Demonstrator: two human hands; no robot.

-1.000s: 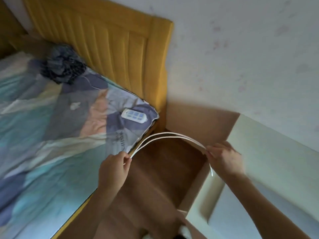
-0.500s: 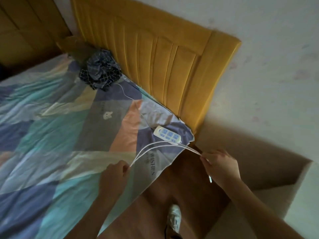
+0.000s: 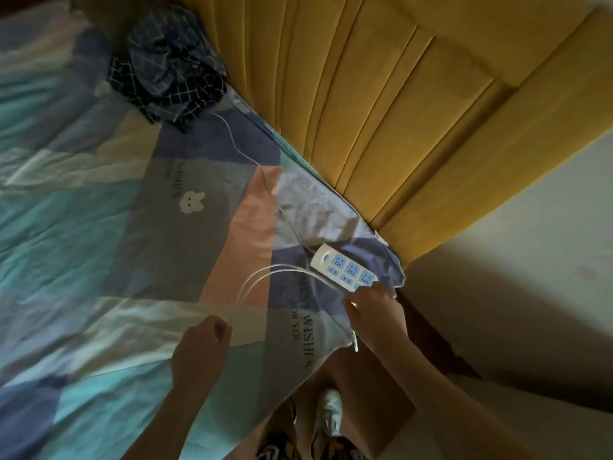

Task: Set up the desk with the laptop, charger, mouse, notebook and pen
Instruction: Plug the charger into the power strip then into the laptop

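Both arms reach forward over the bed [image 3: 99, 260]. The left hand [image 3: 202, 346] is fisted around the white charger cable [image 3: 262, 275]; the right hand [image 3: 374, 313] pinches its other end, just below the power strip [image 3: 345, 268].

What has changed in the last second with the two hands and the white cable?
Both hands, right hand and left hand, carried the doubled white cable from above the floor over the bed, beside the white power strip. Both keep gripping it; the strip lies unmoved.

On the bed [image 3: 99, 247] lie a white power strip [image 3: 345, 267], its cord [image 3: 252, 157] and crumpled checked cloth [image 3: 169, 68].
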